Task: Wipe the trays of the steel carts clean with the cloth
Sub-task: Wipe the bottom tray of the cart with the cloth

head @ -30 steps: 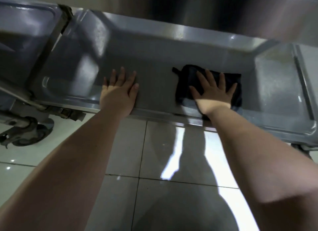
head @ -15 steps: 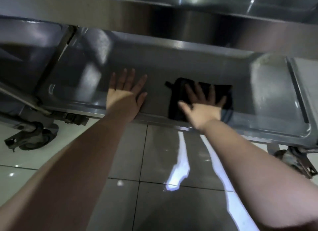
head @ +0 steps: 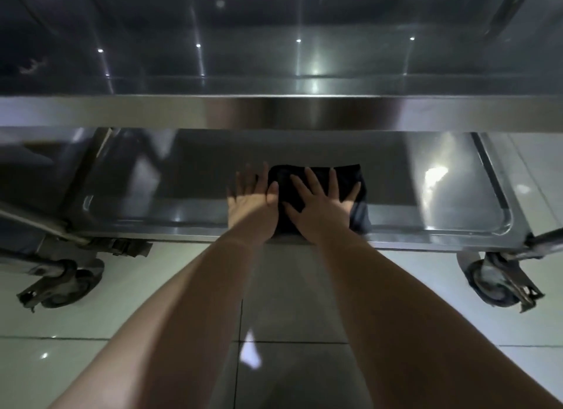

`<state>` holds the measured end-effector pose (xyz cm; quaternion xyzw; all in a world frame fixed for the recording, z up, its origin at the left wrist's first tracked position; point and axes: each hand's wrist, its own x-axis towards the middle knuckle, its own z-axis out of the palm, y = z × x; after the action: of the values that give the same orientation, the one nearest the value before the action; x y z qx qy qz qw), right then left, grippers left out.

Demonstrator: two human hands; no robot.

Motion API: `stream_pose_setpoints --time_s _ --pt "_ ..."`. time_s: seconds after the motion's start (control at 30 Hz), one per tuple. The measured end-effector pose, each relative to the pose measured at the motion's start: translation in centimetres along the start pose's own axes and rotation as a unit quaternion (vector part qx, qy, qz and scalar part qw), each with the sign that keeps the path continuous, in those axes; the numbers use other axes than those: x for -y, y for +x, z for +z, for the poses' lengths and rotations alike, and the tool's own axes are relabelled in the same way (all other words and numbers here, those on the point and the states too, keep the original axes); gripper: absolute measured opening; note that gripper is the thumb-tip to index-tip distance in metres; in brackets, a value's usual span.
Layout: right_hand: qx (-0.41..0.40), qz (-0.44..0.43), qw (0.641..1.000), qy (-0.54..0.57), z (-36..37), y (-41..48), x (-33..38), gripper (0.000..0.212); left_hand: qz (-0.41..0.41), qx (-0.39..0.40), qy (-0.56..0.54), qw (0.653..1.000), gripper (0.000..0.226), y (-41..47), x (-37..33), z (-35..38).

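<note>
Cloth (head: 347, 177), flat hands (head: 251, 209) (head: 323, 209) (lower tray (head: 457, 201))

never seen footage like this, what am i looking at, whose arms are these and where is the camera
There is no machine here. These are a person's two bare arms, seen by a wide-angle camera worn on that person's head, looking forward and down. All the pictures come from that one camera.

The person is leaning toward a steel cart. The hands work on its lower tray, and the upper tray fills the top of the view.

The right hand lies flat on a dark cloth, with its fingers spread, pressing the cloth onto the lower tray. The left hand lies flat on the bare steel right beside the cloth. Neither hand grips anything.

Below, one cart wheel stands on a shiny tiled floor.
</note>
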<state>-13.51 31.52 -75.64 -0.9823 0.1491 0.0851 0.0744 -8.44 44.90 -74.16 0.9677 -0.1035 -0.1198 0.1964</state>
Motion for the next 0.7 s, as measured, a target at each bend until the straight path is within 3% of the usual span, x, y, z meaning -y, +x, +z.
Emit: stream_pose_setpoints --time_s 0.13,0.33,0.43,0.7 --pt "0.012 0.048 0.999 0.011 -0.9 0.0 -6.6 0.070 0.078 0.021 0.105 0.991 0.058 -1.4 -2.1 0.5" --pt "0.046 0.137 0.989 0.032 -2.8 0.8 -18.9 0.070 0.130 0.041 0.141 0.981 0.055 -2.1 -6.0 1.6" --pt "0.025 0.158 0.987 0.030 -2.8 -0.7 -23.4 0.070 0.147 0.045 0.173 0.973 0.055 -1.9 -8.2 2.1" --pt "-0.010 0.164 0.986 0.022 -2.5 -3.9 -26.7 0.068 0.170 0.061 0.186 0.966 0.054 -2.3 -15.0 6.1"
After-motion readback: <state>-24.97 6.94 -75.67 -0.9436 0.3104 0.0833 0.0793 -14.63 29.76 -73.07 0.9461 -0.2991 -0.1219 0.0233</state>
